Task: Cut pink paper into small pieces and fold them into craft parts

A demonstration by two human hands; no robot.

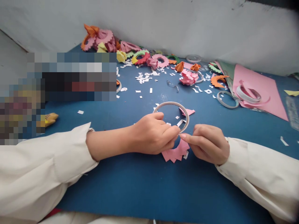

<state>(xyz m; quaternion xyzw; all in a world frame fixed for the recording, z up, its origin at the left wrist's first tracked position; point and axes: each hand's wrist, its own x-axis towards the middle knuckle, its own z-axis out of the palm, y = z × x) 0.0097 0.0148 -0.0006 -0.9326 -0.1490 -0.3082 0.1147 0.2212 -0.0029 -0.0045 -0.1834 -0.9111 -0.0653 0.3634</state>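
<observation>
My left hand is curled around the near edge of a thin roll of double-sided tape that lies on the blue table. My right hand pinches at the same near edge of the ring, fingertips meeting those of the left hand. Under both hands lies a pink folded paper piece with zigzag edges. A small pink paper scrap lies by the ring's far side. Both arms wear cream sleeves.
Pink, orange, yellow and green paper rings are heaped along the far wall. White paper bits are scattered mid-table. A pink sheet with tape rolls lies at the right, a crumpled pink paper beyond the ring.
</observation>
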